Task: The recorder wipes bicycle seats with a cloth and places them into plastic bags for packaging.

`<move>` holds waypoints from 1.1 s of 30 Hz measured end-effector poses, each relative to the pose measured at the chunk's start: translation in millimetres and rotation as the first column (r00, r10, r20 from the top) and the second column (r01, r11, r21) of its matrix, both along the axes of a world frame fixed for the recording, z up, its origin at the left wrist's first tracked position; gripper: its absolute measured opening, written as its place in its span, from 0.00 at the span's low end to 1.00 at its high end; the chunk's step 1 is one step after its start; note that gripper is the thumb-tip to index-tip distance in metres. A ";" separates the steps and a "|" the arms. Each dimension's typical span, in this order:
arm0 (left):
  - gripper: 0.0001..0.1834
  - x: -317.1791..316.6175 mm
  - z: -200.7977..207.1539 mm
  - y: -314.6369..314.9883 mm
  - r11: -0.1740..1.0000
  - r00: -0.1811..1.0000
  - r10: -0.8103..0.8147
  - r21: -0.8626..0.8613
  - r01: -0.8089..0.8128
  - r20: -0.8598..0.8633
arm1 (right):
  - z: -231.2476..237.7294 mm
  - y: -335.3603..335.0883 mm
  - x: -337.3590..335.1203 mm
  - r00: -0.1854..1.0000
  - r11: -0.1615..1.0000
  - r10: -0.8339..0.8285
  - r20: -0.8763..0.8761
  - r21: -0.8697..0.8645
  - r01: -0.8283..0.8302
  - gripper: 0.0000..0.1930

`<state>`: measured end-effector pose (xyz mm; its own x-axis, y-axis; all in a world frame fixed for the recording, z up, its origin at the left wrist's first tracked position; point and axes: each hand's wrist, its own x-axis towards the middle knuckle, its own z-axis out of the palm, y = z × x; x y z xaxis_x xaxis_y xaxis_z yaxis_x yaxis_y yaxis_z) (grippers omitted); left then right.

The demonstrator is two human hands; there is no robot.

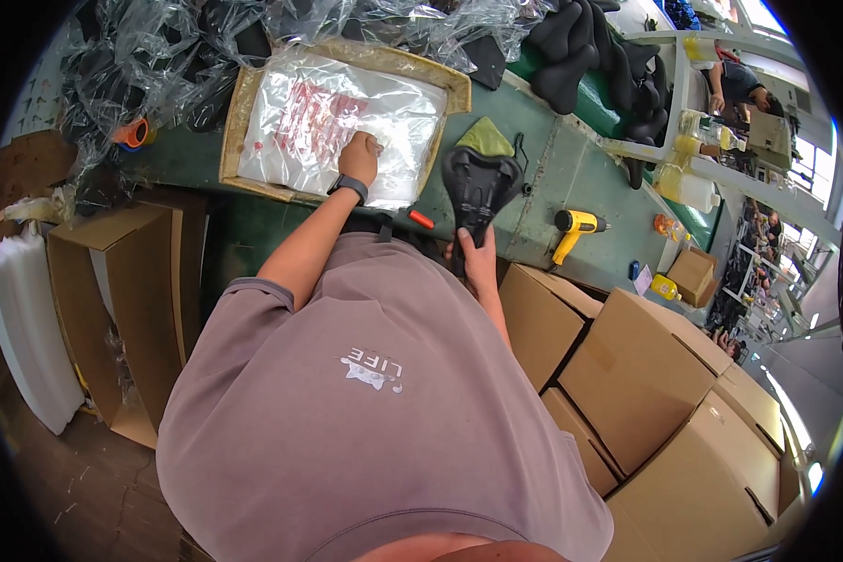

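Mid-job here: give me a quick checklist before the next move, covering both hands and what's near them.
1. Saddle held: ok. The right hand grips the black saddle by its narrow end.
2. Left hand at the clear plastic stack: ok.
3. Single layer pinched there: cannot tell; the fingers are curled, with detail too small.
4. Heat gun apart from the saddle: ok, it lies to the right.
5. Loose items well away from the tray: not ok. A red object lies near its edge.

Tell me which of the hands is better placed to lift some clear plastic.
Likely the left hand: it is at the clear plastic in the tray, while the right hand grips a black saddle.
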<state>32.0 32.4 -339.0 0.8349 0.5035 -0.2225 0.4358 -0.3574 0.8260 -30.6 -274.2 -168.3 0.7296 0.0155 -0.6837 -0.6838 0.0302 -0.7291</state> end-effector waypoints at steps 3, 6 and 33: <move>0.14 3.2 12.4 7.2 0.969 0.999 0.033 -0.246 -0.028 0.014 | -4.1 40.0 22.2 0.926 0.973 0.228 0.301 -0.050 -0.223 0.43; 0.13 -6.7 14.2 31.8 0.985 0.991 0.119 -0.119 -0.126 -0.061 | -8.0 95.9 49.2 0.824 0.816 0.527 0.208 -0.397 -0.421 0.45; 0.14 -1.9 353.0 80.2 0.748 0.754 -0.066 -0.468 0.470 0.653 | 100.2 74.0 86.6 0.919 0.732 0.097 -0.383 0.653 0.195 0.29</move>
<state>30.1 112.6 14.0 0.9684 0.1750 0.1776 -0.2181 0.2492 0.9436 56.0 -200.3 -68.2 0.4385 0.5428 -0.7163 -0.8727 0.4476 -0.1950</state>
